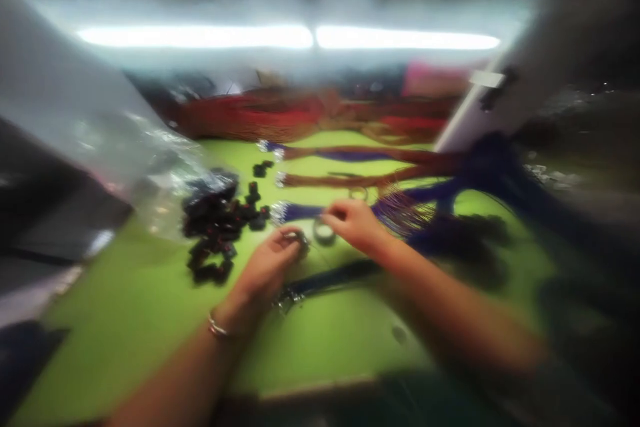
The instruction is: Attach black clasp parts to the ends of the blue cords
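Observation:
My left hand (270, 260) is closed, fingertips pressed on a small dark piece (302, 239), perhaps a connector housing; blur hides its details. Just right of it, my right hand (357, 221) pinches thumb and forefinger together at the end of a blue wire bundle (305, 211); whatever lies between those fingers is too small to make out. A ring-shaped tape roll (324, 232) lies beside the right fingertips. Below both hands runs a dark wire bundle (340, 273) with shiny metal ends (289, 298). Pale terminals (278, 213) tip the blue bundle.
Black connector housings (215, 213) are heaped left of my hands, by a clear plastic bag (165, 193). Brown wire bundles (345, 180) cross the green tabletop (320, 360) behind. Thick blue wires (500, 167) pile up at right. Red wires (260, 113) lie at the back.

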`<state>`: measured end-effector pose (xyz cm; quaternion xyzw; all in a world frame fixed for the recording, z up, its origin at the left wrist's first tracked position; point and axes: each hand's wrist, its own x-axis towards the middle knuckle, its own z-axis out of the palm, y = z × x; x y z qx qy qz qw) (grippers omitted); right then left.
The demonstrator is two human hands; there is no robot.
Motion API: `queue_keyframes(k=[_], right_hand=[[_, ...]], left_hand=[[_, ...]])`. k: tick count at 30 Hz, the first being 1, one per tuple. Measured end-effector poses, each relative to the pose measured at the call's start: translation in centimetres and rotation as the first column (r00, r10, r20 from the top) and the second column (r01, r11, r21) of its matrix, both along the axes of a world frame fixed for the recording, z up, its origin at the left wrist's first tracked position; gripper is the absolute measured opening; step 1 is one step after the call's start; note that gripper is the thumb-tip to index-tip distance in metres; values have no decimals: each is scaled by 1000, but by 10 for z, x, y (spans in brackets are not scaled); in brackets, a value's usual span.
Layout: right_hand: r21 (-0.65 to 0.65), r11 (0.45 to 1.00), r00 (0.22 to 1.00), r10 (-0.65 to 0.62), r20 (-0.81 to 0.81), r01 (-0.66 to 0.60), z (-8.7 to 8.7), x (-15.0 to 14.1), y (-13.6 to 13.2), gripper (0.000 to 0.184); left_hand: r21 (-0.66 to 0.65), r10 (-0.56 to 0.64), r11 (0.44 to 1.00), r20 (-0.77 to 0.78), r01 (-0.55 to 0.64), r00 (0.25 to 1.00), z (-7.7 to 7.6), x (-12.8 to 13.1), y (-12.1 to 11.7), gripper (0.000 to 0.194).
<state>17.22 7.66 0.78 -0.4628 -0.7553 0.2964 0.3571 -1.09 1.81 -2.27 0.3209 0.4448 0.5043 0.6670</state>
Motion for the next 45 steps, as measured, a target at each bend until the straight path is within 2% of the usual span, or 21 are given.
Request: queue_keyframes(k=[5, 15, 26, 32, 40, 45], right_hand=[[-20, 998, 996, 68, 56, -67, -18, -3, -5, 12], [57, 981, 974, 176, 144, -186, -23, -6, -4, 12], [103, 966, 941, 204, 272, -239, -23, -2, -1, 12], [117, 948, 865, 215, 454, -297, -15, -1, -3, 14], [154, 942, 816, 167, 554, -297, -15, -2, -8, 15], [161, 945, 802, 144, 580, -286, -13, -4, -10, 17]], left_hand=[[-19, -10, 1000, 28, 10, 1000, -3, -1, 3, 41], [6, -23, 1000, 3, 23, 1000, -8, -2, 3, 38], [65, -42, 997, -140, 52, 989, -12, -5, 2, 33], [138, -46, 987, -273, 86, 961, -18, -7, 3, 30], [114, -60, 990, -220, 87, 974, -18, -5, 2, 28], [152, -49, 984, -282, 95, 958, -20, -5, 2, 28]])
